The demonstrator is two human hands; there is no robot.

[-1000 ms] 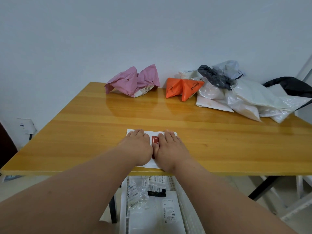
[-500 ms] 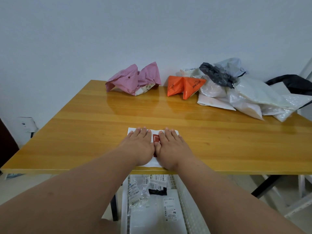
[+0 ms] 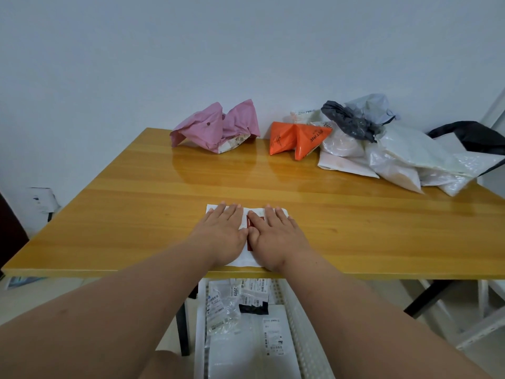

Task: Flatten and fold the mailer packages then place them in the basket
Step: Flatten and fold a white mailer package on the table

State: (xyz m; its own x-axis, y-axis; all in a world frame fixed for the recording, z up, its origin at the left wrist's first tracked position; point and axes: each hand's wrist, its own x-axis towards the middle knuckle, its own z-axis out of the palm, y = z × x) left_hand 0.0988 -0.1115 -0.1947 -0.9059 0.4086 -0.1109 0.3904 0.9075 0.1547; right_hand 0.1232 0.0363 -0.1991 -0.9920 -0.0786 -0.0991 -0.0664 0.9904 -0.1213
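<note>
A small folded white mailer point(image 3: 246, 259) with a red patch lies at the near edge of the wooden table point(image 3: 136, 214). My left hand point(image 3: 222, 233) and my right hand point(image 3: 274, 237) press flat on it side by side, fingers straight, thumbs almost touching. Most of the mailer is hidden under my palms. Below the table edge stands a white basket point(image 3: 296, 310) holding several flattened mailers with labels. At the back of the table sit a crumpled pink mailer point(image 3: 216, 127), an orange mailer point(image 3: 296, 138) and a pile of white, grey and black mailers point(image 3: 396, 151).
The table stands against a pale wall. A black bag point(image 3: 475, 135) hangs over a white chair at the far right. Black table legs point(image 3: 184, 329) flank the basket. A white box point(image 3: 41, 198) sits on the floor at the left.
Both hands have slid slightly forward on the white mailer, staying flat on it. The view has tilted a little; nothing else has moved.
</note>
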